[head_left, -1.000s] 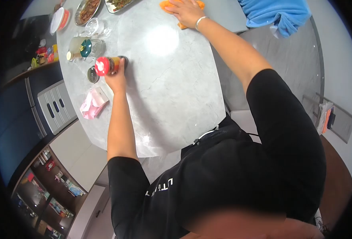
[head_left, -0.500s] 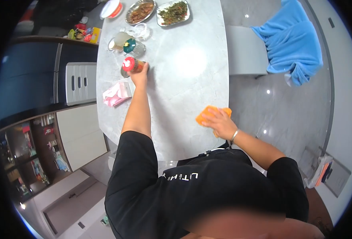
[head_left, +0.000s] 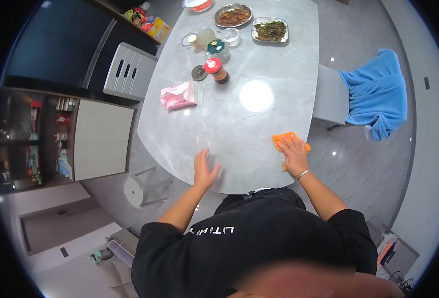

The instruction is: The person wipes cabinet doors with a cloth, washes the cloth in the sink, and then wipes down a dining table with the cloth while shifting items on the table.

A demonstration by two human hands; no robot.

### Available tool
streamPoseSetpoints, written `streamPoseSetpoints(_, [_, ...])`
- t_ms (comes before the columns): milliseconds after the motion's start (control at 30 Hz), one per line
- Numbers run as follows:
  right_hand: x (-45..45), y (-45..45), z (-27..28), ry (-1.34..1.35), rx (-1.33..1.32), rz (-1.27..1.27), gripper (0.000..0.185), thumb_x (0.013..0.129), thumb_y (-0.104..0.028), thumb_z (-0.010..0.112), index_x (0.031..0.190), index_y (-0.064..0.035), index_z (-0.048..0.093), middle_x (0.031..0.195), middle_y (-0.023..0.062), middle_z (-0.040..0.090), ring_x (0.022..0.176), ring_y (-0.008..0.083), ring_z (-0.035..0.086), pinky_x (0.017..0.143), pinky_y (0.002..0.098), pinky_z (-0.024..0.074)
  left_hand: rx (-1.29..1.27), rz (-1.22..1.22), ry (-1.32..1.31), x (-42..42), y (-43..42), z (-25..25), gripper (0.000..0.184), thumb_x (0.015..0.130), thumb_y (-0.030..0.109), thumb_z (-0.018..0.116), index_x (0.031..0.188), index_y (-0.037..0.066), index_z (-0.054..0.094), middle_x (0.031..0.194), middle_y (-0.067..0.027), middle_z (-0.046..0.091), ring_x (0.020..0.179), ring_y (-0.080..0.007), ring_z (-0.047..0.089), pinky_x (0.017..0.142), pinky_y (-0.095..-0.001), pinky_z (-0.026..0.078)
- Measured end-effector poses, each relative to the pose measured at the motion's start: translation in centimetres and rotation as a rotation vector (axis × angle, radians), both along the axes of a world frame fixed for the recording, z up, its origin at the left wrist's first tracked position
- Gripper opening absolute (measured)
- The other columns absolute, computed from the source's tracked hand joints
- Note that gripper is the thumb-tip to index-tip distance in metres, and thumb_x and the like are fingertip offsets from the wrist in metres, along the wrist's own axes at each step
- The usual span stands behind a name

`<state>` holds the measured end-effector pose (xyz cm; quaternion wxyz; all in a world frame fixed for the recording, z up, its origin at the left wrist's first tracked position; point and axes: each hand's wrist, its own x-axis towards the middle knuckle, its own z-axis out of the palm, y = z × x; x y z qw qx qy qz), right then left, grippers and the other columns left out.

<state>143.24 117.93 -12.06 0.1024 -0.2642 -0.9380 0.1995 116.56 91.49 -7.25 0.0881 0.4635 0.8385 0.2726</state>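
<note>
My right hand (head_left: pixel 296 155) holds an orange cloth (head_left: pixel 285 139) against the tabletop near its right edge, fingers stretched over the fabric. A bit of cloth pokes out below the palm. My left hand (head_left: pixel 205 170) is empty above the near part of the grey marbled table (head_left: pixel 239 159), its thumb apart from its fingers. Farther up stands a red-lidded jar (head_left: pixel 217 70) with dark contents, out of the left hand's grasp. Beside it are a dark round lid (head_left: pixel 198 73) and a green-lidded glass jar (head_left: pixel 218 50). A pink tissue pack (head_left: pixel 178 96) lies nearer, at the left.
At the far end are a metal dish of brown food (head_left: pixel 233 16), a plate of greens (head_left: pixel 270 31) and a clear plastic cup (head_left: pixel 231 36). On the right, a chair (head_left: pixel 331 97) carries a blue towel (head_left: pixel 378 94). A white stool (head_left: pixel 137 190) stands at the lower left.
My left hand has let go of the red-lidded jar and drawn back toward my body. My right hand stays on the orange cloth near the table's edge. The view has shifted.
</note>
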Motion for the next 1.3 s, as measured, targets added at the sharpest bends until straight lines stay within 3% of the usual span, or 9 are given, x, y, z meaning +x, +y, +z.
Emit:
streamPoseSetpoints(233, [0.5,-8.8,0.2,-0.084,0.077,-0.165,0.065,0.084,-0.031,0.065,0.142,-0.0107,0.044,0.154,0.0148,0.031,0.145,0.0375,0.019,0.115,0.0579,0.0122,-0.012,0.175,-0.149,1.1,-22.9,-2.8,0.071,0.078,0.021,0.076,0.136,0.0,0.04,0.132,-0.023,0.046,0.123,-0.0418,0.043,0.105,-0.0478,0.034])
streamPoseSetpoints(433, [-11.2,-21.6,-1.5,-0.12,0.14,-0.286,0.085,0.08,-0.041,0.069,0.147,-0.0068,0.032,0.154,0.0229,0.025,0.144,0.0448,0.016,0.115,0.0584,0.011,-0.093,0.468,-0.186,-1.3,-42.5,-5.4,0.072,0.078,0.022,0.076,0.137,0.0,0.04,0.133,-0.024,0.046,0.124,-0.0422,0.042,0.108,-0.0484,0.03])
streamPoseSetpoints(700, [-38.3,-35.0,-1.8,0.05,0.162,0.029,0.079,0.08,-0.046,0.07,0.143,-0.0095,0.039,0.149,0.0169,0.036,0.142,0.0373,0.023,0.114,0.0542,0.0204,-0.156,0.832,-0.069,2.3,-63.7,-3.5,0.072,0.08,0.025,0.075,0.136,-0.002,0.04,0.131,-0.0244,0.047,0.126,-0.0413,0.039,0.107,-0.0508,0.031])
streamPoseSetpoints(900, [-31.7,-37.9,-0.4,0.086,0.161,0.529,0.06,0.08,-0.026,0.072,0.135,-0.016,0.051,0.142,0.0085,0.047,0.137,0.032,0.036,0.111,0.0496,0.0298,-0.357,0.95,-0.126,2.9,-71.5,-6.2,0.074,0.079,0.026,0.076,0.136,-0.003,0.039,0.131,-0.0258,0.046,0.126,-0.0423,0.039,0.105,-0.0511,0.032])
streamPoseSetpoints(1000, [-23.5,-34.6,0.3,0.115,0.144,0.385,0.052,0.078,-0.015,0.071,0.128,-0.016,0.058,0.133,0.0075,0.054,0.131,0.0309,0.044,0.108,0.0465,0.0348,-0.373,1.001,-0.176,2.5,-72.9,-8.5,0.075,0.078,0.026,0.077,0.136,-0.003,0.04,0.132,-0.027,0.046,0.126,-0.0427,0.039,0.105,-0.051,0.032])
streamPoseSetpoints(1033, [-20.6,-33.1,1.0,0.045,0.113,0.315,0.046,0.084,-0.014,0.065,0.129,-0.013,0.057,0.134,0.0115,0.053,0.131,0.0336,0.044,0.11,0.0469,0.0335,-0.376,1.016,-0.192,2.3,-73.2,-9.4,0.075,0.077,0.026,0.078,0.136,-0.003,0.041,0.132,-0.0275,0.046,0.125,-0.0428,0.039,0.105,-0.0509,0.032])
streamPoseSetpoints(1133, [-14.0,-28.7,-2.8,-0.055,0.158,-0.151,0.056,0.089,-0.026,0.059,0.14,-0.0077,0.047,0.139,0.0197,0.048,0.134,0.0364,0.04,0.114,0.0476,0.0266,-0.459,1.023,-0.187,2.1,-74.5,-13.1,0.077,0.073,0.027,0.081,0.134,-0.002,0.044,0.129,-0.0264,0.048,0.124,-0.0417,0.041,0.104,-0.0503,0.034])
streamPoseSetpoints(1233, [-19.1,-31.9,-3.2,-0.235,0.181,-0.744,0.062,0.089,-0.033,0.059,0.142,-0.0051,0.042,0.145,0.0202,0.042,0.138,0.0378,0.034,0.115,0.0478,0.0225,-0.442,1.129,-0.36,-1.4,-72.7,-12.4,0.078,0.07,0.029,0.083,0.131,0.0,0.046,0.126,-0.025,0.049,0.122,-0.041,0.043,0.102,-0.0498,0.035])
streamPoseSetpoints(1300, [-24.5,-35.1,-3.3,-0.241,0.181,-0.497,0.067,0.087,-0.033,0.063,0.143,-0.0049,0.04,0.15,0.0199,0.035,0.141,0.0375,0.028,0.116,0.0502,0.0187,-0.428,1.086,-0.317,-4.9,-73.2,-12.8,0.077,0.069,0.029,0.084,0.131,0.001,0.047,0.124,-0.0244,0.05,0.121,-0.0407,0.045,0.101,-0.0497,0.037])
